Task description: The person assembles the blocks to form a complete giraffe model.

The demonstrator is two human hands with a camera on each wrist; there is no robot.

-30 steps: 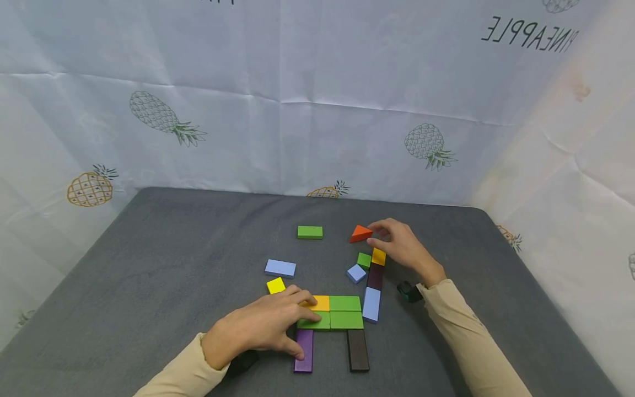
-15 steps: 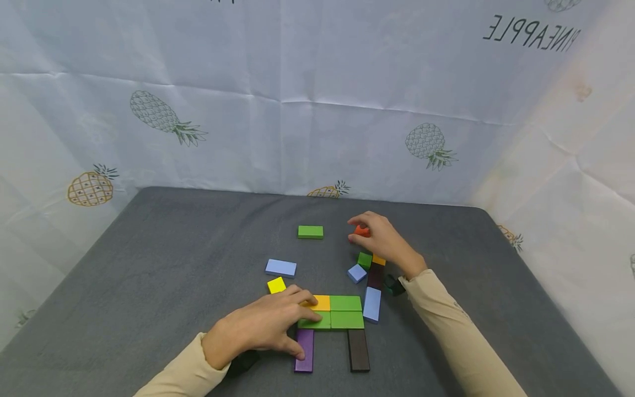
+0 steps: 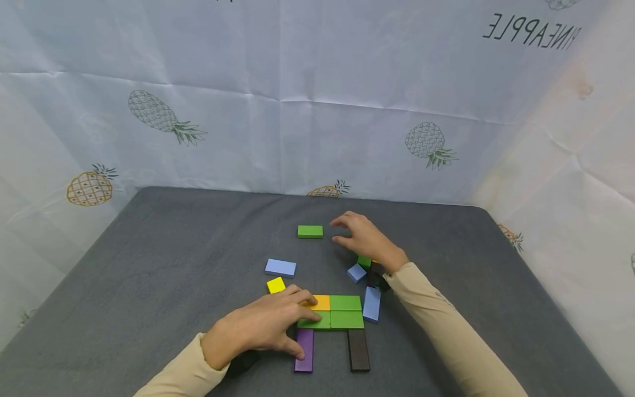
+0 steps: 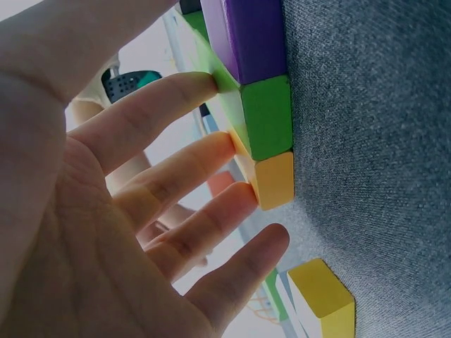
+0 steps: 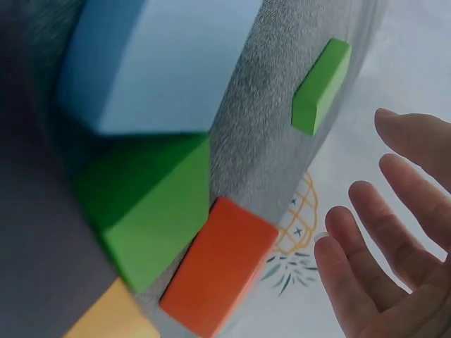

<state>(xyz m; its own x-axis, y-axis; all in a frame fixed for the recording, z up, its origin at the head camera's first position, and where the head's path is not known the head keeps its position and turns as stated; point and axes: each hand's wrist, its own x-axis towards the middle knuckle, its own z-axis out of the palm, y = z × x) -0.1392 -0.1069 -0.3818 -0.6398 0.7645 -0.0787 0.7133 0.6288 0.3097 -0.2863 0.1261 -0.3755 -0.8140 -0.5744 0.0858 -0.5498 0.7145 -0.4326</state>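
Observation:
Fingertips of my left hand (image 3: pixel 263 320) rest on an orange block (image 3: pixel 323 302) and a green block (image 3: pixel 323 324); its thumb lies over a purple block (image 3: pixel 307 355). In the left wrist view its fingers are spread against the row's top. Farther back, my right hand (image 3: pixel 367 240) reaches leftward with parted fingers and nothing in them. Its tips are just right of a single green block (image 3: pixel 310 232). The red triangular block (image 5: pixel 220 267), hidden behind this hand in the head view, lies beside a small green block (image 5: pixel 158 211) in the right wrist view.
A light blue block (image 3: pixel 280 268) and a yellow block (image 3: pixel 275 285) lie left of centre. On the right are a small blue block (image 3: pixel 356 272) and a long blue block (image 3: pixel 371 305). A dark brown block (image 3: pixel 359 353) extends toward the front of the grey table (image 3: pixel 173 275).
My right hand has moved left from beside the red triangular block, passing over it to near the back green block. The left hand has stayed in place.

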